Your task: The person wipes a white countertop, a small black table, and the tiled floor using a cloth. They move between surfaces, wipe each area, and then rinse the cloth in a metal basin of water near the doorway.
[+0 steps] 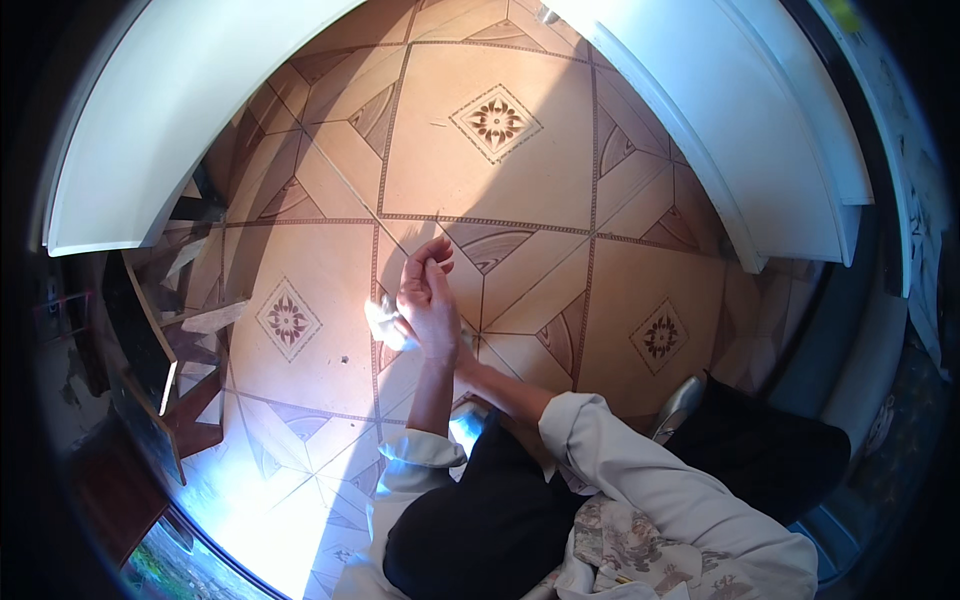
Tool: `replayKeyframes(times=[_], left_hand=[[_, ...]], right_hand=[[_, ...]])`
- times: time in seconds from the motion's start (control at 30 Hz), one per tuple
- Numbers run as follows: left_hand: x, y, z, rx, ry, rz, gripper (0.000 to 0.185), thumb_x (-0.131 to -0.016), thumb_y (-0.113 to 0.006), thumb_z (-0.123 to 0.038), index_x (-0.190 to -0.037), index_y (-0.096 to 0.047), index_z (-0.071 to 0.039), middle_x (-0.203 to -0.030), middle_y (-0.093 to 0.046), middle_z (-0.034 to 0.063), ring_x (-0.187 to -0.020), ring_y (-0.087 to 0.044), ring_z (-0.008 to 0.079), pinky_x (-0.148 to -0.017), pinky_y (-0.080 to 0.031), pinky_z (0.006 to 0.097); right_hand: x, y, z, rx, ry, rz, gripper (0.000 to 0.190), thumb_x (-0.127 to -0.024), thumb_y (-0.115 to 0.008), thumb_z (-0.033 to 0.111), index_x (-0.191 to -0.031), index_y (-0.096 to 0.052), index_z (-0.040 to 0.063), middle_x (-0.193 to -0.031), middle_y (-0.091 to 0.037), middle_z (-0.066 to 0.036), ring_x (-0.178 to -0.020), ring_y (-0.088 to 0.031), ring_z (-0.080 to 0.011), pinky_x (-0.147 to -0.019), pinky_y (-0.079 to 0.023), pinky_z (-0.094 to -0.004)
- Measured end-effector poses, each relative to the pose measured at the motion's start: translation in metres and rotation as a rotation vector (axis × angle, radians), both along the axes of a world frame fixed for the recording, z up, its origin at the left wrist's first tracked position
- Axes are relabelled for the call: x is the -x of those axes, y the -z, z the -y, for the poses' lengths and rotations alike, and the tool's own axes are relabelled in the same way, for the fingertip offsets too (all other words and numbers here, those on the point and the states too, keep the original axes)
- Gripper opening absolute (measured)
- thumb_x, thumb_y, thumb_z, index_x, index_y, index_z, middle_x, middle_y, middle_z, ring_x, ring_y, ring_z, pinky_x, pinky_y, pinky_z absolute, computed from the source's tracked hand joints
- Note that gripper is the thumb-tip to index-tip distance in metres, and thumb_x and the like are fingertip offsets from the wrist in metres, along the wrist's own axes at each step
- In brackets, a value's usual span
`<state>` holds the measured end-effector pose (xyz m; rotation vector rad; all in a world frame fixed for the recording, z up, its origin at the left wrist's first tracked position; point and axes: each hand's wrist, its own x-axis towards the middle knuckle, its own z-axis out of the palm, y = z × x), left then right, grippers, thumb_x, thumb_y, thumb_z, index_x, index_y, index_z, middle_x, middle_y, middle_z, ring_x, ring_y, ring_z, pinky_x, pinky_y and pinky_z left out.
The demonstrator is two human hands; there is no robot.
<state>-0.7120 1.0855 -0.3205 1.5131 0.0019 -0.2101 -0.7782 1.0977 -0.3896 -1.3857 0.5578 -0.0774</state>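
My left hand is held out over the tiled floor, its fingers loosely curled and the thumb lying near them. I see nothing in it, though part of its palm is hidden. My right forearm crosses behind the left wrist, so most of my right hand is covered. At the left side of the wrist, its fingers show against a crumpled white tissue or cloth, which they hold close to the left hand. Both sleeves of the white shirt are rolled back to the forearms.
White furniture panels curve in at the upper left and upper right. Dark-faced boards stand at the left. My knees in black trousers are below, with a silvery shoe at the right. Bright sunlight falls across the lower-left floor.
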Motion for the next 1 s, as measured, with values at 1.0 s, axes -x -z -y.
replayKeyframes(times=[1.0], left_hand=[[-0.018,0.003,-0.063,-0.16,-0.047,-0.044,0.022,-0.091,-0.044,-0.002,-0.1,-0.064,0.0,-0.093,-0.068,0.0106,-0.085,-0.067,0.0156,-0.073,-0.054,0.0282]], right_hand=[[-0.183,0.063,0.296,1.5,0.228,-0.534,0.057,-0.081,-0.055,0.013,-0.137,-0.042,0.011,-0.145,-0.033,-0.015,-0.134,-0.026,-0.0452,-0.108,-0.021,-0.0595]])
